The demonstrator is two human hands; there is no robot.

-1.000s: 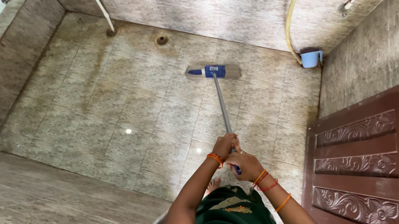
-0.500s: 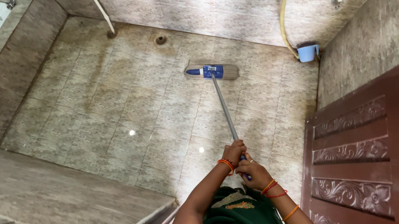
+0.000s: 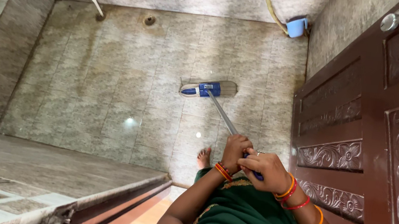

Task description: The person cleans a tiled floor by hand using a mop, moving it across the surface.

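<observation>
From my head view, my left hand [image 3: 234, 153] and right hand [image 3: 265, 170] both keep a closed grip on the mop handle [image 3: 222, 115], left just ahead of right. The mop head [image 3: 208, 89] lies flat on the tiled floor [image 3: 112, 82], drawn nearer my foot [image 3: 204, 157] than a moment ago, so this stroke is coming back. A blue mug [image 3: 297, 27] sits by the carved door [image 3: 366, 146].

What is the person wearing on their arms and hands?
Both arms are bare, with no sleeves in view. The left hand has orange and red bangles at the wrist. The right hand has a ring on one finger, and its arm wears orange and red bangles, with one more orange bangle farther up.
</observation>
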